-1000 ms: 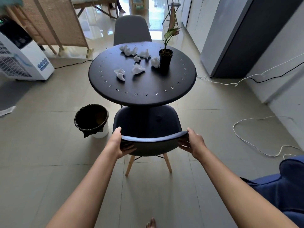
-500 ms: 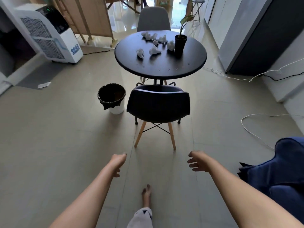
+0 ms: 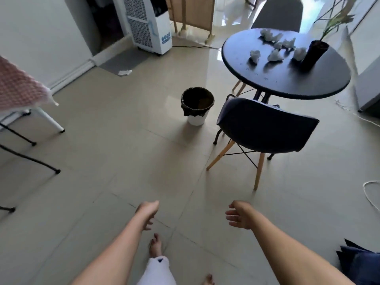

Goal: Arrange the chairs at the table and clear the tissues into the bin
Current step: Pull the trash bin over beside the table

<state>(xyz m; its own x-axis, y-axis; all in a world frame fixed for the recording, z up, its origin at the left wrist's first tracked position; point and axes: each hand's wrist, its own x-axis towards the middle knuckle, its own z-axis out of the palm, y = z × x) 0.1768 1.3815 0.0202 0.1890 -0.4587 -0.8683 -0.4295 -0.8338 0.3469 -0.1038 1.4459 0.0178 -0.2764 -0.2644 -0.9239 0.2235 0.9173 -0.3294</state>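
Low in the head view we see left hand and right hand, each grip loose and empty over the floor. Dark chair stands tucked at the round counter; crumpled tissues lie on top. Bin just left of chair; grey chair on far side.

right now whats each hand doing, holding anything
Left hand: fingers loosely curled, holding nothing.
Right hand: open, fingers spread, holding nothing.
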